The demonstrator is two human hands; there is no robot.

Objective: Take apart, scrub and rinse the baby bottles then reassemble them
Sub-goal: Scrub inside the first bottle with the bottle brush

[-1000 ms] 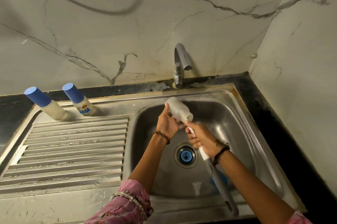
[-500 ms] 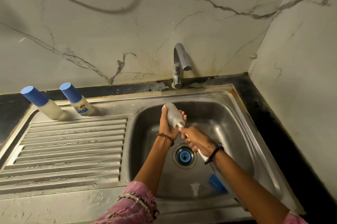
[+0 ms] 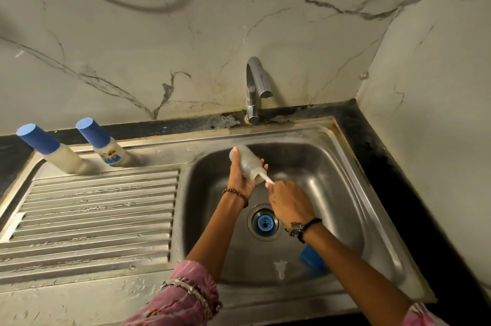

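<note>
Left hand [image 3: 240,179] fingers wrap the frosted cylindrical bottle [image 3: 245,163]; right hand [image 3: 288,202] fingers pinch the white brush handle [image 3: 267,178].

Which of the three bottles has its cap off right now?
The bottle in the left hand, over the sink. The two capped bottles behind the drainboard wear blue caps.

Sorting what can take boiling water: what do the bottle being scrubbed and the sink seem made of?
The bottle looks like cloudy translucent plastic, since the brush shaft shows faintly through its wall. The sink looks like brushed stainless steel: grey, with soft reflections and scuffs.
</note>
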